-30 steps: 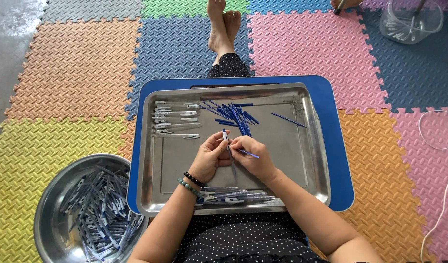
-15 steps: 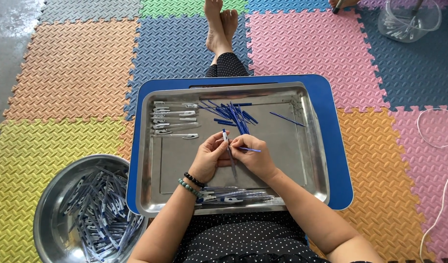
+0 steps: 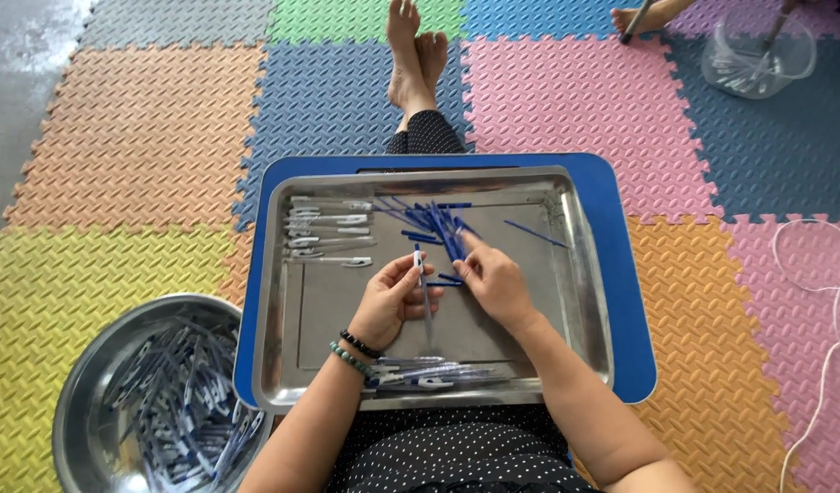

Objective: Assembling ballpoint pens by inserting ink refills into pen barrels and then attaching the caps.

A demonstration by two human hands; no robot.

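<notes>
Foam floor mats (image 3: 146, 137) in several colours; steel tray (image 3: 584, 301) on a blue board across the lap. Left hand (image 3: 392, 301) pinches a clear pen barrel (image 3: 423, 292) upright over the tray middle, fingers closed on it. Right hand (image 3: 493, 278) reaches into the blue refill pile (image 3: 433, 224), fingertips on one; whether it is gripped, cannot tell. Risks: thin refills roll on the smooth steel; the barrel, held only near its top, may tilt or slip. Finished pens (image 3: 438, 372) at the near rim sit close to the forearms and may get nudged. Steel bowl (image 3: 146, 402) lies left.
</notes>
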